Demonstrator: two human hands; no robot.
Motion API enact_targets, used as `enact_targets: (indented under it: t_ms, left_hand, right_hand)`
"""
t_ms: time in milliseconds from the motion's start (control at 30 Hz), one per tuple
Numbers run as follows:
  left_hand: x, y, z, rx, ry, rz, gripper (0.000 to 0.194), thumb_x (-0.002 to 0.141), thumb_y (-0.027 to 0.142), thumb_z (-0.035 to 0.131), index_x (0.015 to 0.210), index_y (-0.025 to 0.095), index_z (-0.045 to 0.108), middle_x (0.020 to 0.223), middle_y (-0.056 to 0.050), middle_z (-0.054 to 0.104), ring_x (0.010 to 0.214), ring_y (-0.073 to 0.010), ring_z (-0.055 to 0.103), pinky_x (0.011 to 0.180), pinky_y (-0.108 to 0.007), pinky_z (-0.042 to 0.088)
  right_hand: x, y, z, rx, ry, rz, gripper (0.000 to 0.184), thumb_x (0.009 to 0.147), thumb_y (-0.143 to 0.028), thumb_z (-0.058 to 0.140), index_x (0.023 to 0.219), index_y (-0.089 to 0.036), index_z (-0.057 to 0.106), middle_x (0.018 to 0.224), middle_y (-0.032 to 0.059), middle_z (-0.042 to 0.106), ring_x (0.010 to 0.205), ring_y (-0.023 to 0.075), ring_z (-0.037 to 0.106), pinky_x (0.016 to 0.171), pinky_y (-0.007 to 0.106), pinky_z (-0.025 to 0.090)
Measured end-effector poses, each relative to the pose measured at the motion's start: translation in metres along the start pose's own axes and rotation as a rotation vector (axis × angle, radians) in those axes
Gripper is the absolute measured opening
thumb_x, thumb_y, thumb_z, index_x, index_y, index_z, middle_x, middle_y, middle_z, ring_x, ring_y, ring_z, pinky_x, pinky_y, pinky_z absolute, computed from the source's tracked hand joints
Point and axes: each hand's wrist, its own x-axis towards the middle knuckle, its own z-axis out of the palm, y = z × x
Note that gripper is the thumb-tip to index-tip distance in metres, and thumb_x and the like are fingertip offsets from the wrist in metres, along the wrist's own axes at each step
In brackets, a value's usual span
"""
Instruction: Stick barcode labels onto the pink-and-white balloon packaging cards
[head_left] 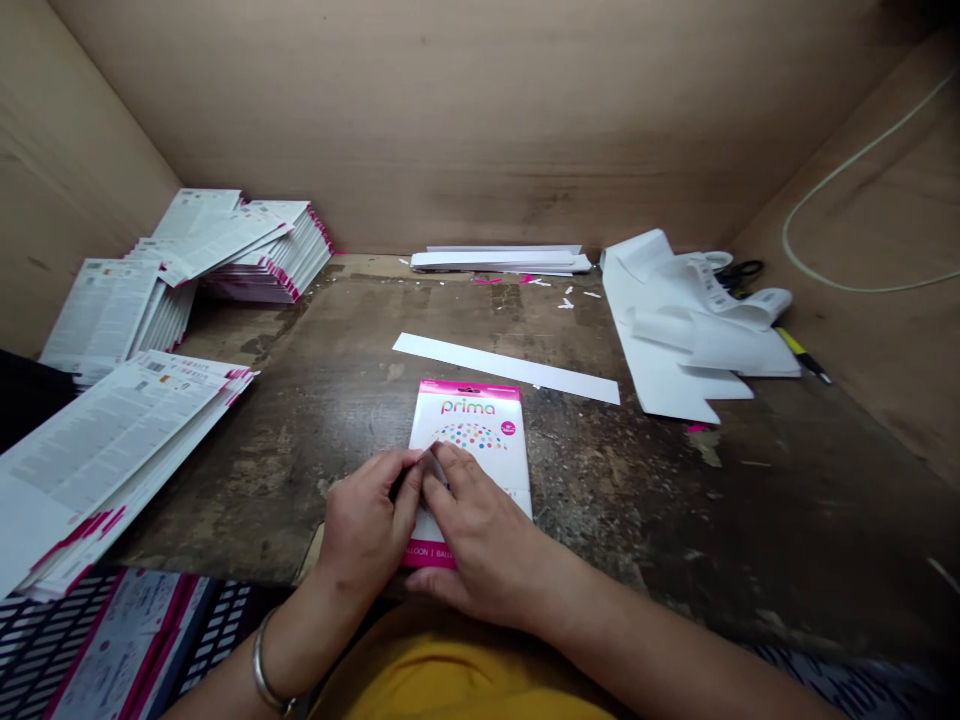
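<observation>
Taking twelve o'clock as toward the back panel [510, 130], the white and pink "prima" packet [491, 465] lies flat on the bench [600, 480], directly under the person's hands, its printed heading toward twelve. The left hand [365, 515] overlaps its edge at eight o'clock; the right hand [484, 525] crosses its lower part, coming in from four. From the fingertips, the uncovered face spreads from twelve round to three o'clock, and part of the pink bottom band shows at six, between the hands. Whether either hand presses on the packet, I cannot tell.

The hands are together, fingertips meeting, both closed on a small grey piece [433, 463]; too much is covered to say what it is.

From the packet, a white strip [506, 368] lies slantwise just beyond its top edge at twelve, with a pile of strips [499, 262] farther out the same way. Curled white sheets [675, 350] sit at two o'clock, and printed card stacks [105, 430] at nine to ten.
</observation>
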Motion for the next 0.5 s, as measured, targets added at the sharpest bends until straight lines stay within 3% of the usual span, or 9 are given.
enact_targets:
  t_ms: [133, 233, 333, 500]
  left_hand:
    - [0.000, 0.000, 0.001, 0.033, -0.006, 0.033, 0.019, 0.087, 0.028, 0.050, 0.096, 0.021, 0.065, 0.095, -0.004, 0.070, 0.085, -0.0176, 0.065, 0.077, -0.028, 0.050]
    - [0.000, 0.001, 0.000, 0.029, -0.001, 0.056, 0.018, 0.086, 0.026, 0.051, 0.095, 0.020, 0.065, 0.094, -0.004, 0.071, 0.085, -0.0172, 0.066, 0.077, -0.027, 0.051]
    - [0.000, 0.001, 0.000, 0.031, 0.000, 0.051, 0.018, 0.086, 0.026, 0.052, 0.095, 0.019, 0.065, 0.093, -0.004, 0.071, 0.083, -0.0166, 0.066, 0.075, -0.027, 0.051]
    - [0.001, 0.002, 0.000, 0.026, -0.006, 0.033, 0.016, 0.086, 0.026, 0.052, 0.093, 0.020, 0.065, 0.092, -0.003, 0.070, 0.083, -0.0160, 0.065, 0.077, -0.027, 0.050]
  right_hand:
    - [0.000, 0.001, 0.001, 0.015, 0.032, -0.009, 0.087, 0.066, -0.053, 0.073, 0.130, -0.001, 0.045, 0.134, 0.0248, 0.043, 0.129, 0.0334, 0.033, 0.109, 0.046, 0.030]
    - [-0.002, -0.002, 0.003, -0.051, 0.018, -0.008, 0.085, 0.072, -0.056, 0.067, 0.131, 0.000, 0.044, 0.135, 0.0243, 0.045, 0.130, 0.0333, 0.034, 0.113, 0.048, 0.019]
    - [-0.004, -0.009, 0.002, -0.081, 0.001, 0.044, 0.078, 0.079, -0.057, 0.059, 0.136, -0.006, 0.040, 0.139, 0.0189, 0.043, 0.132, 0.0319, 0.032, 0.114, 0.052, 0.008]
    - [-0.004, -0.014, 0.004, -0.057, -0.014, 0.071, 0.086, 0.077, -0.057, 0.060, 0.140, -0.006, 0.033, 0.144, 0.0201, 0.034, 0.134, 0.0349, 0.025, 0.113, 0.053, 0.015]
